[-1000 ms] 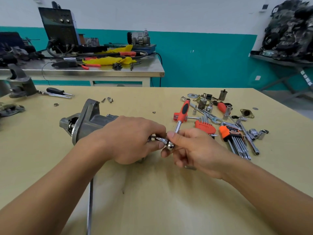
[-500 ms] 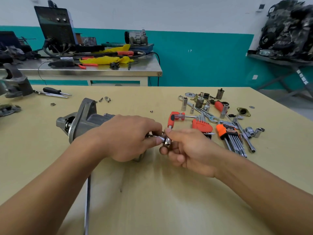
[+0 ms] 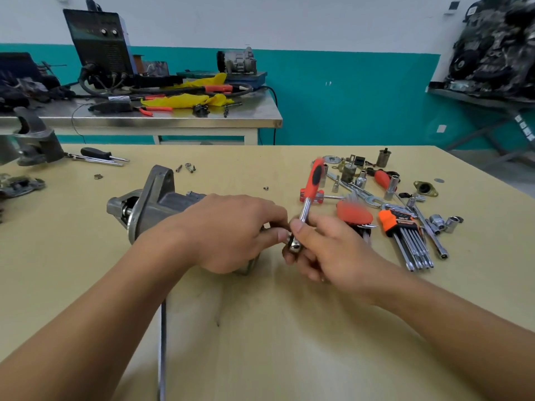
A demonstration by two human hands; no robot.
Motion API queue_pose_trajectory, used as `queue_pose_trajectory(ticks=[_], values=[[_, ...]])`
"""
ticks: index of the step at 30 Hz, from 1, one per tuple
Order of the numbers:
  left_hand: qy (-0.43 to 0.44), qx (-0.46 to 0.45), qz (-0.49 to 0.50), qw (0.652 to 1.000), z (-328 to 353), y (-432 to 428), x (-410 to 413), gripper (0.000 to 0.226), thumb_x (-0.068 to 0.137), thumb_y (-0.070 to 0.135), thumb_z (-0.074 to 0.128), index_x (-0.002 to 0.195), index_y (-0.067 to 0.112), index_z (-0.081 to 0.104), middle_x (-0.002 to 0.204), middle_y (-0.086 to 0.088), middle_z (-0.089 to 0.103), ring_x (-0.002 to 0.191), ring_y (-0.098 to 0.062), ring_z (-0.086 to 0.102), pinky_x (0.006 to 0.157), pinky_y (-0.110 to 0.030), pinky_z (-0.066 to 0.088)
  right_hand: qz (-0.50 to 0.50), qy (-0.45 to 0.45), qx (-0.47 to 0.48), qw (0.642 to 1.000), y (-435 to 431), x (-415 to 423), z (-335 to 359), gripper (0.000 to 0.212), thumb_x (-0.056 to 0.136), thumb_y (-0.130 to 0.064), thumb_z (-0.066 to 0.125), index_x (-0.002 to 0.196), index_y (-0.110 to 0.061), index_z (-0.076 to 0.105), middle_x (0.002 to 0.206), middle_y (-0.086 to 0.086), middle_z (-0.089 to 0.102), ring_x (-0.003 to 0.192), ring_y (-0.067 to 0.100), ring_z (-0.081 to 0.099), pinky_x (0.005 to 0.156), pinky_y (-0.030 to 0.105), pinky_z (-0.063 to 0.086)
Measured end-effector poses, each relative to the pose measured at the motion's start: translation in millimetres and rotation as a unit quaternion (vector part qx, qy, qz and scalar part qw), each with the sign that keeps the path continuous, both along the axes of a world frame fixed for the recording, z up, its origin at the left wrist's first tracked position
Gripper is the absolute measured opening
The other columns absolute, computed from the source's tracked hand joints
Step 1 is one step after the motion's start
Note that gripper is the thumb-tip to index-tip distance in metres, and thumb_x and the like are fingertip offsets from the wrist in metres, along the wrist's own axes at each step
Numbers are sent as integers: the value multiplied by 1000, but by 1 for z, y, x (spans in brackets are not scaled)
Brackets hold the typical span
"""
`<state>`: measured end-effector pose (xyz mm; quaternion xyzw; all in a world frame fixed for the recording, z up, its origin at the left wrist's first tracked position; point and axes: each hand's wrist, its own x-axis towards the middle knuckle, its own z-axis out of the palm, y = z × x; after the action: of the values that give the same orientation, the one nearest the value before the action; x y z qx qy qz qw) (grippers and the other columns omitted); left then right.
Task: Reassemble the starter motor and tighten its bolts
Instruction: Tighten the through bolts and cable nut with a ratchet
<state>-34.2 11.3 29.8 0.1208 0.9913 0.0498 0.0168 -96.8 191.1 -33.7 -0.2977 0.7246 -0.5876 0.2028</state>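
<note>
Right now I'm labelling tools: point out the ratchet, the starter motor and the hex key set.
ratchet [image 3: 313, 180], head view, orange handle.
starter motor [image 3: 153, 202], head view, grey nose housing.
hex key set [image 3: 398, 224], head view, orange holder.

No text, brand, number or sign can be read anywhere in the view. White print is carried on the black label of the orange hex key holder [image 3: 399, 222] lying on the tabletop [image 3: 260, 328], but it is too small and blurred to be made out. Two knobs are seen on the front panel of the dark machine [image 3: 98, 39] on the steel bench [image 3: 173, 118] behind, with no markings that can be told. Small white tags are fixed to the frame [image 3: 524, 127] at the far right, and nothing on them can be read.
</note>
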Motion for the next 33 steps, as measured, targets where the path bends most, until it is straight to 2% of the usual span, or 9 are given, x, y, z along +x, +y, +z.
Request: queue_pose_trajectory(ticks=[4,7,11,14,17,24,27,30,33], values=[[-12,8,-5,1000,2,1,0,28,105,47,30,100,36,56,99,13,55,90,-6,52,83,-40,47,21,381,99,919,9,-5,-3,11,99,-47,44,100,-36,46,77,-7,61,62,12,56,54,32,45],[-9,3,0,1000,2,1,2,26,102,50,30,100,39,53,95,16,54,87,-4,50,81,-38,44,-17,69,-16,997,1,-2,1,16,105,-35,45,96,-23,51,75,1,65,46,7,51,45,21,39],[-17,-8,-3,1000,2,-1,3,24,103,49,36,108,37,56,103,17,56,93,-6,53,87,-40,46,3,-330,-67,942,-7,1,8,21,107,-28,41,98,-12,51,65,6,59,37,8,36,41,19,31],[-25,-9,-11,1000,2,1,2,28,105,49,32,110,37,58,107,17,55,95,-6,53,88,-41,47,-27,23,8,999,-3,4,3,20,106,-30,45,100,-12,52,69,-3,64,45,8,49,47,25,37],[-23,7,-13,1000,2,0,1,31,105,49,30,112,38,58,110,17,56,97,-6,54,88,-41,47,-6,372,79,925,5,0,0,13,101,-36,49,101,-23,50,75,-8,61,61,12,56,53,29,42],[-21,5,-12,1000,1,-3,3,20,103,49,40,111,39,55,101,18,59,93,-5,54,85,-37,45,-1,-307,-87,948,-11,4,2,25,107,-29,43,98,-10,55,64,6,59,38,9,37,42,21,30],[-34,10,-26,999,3,-2,3,23,104,48,37,111,38,57,108,17,57,96,-5,54,89,-41,47,-24,9,-11,1000,-5,4,-2,25,104,-38,44,99,-15,54,67,-3,65,46,11,51,50,32,37],[-37,18,-28,999,4,-2,3,23,104,47,36,110,38,57,106,16,58,93,-5,55,88,-41,48,-8,386,97,917,6,-1,-3,21,98,-45,45,103,-25,51,76,-6,60,66,14,58,59,39,47],[-31,9,-21,999,4,-2,3,27,104,47,35,110,36,59,107,16,57,96,-7,55,89,-42,47,-17,252,31,967,2,2,0,11,102,-34,49,98,-25,54,76,-6,65,54,7,53,51,23,41]])
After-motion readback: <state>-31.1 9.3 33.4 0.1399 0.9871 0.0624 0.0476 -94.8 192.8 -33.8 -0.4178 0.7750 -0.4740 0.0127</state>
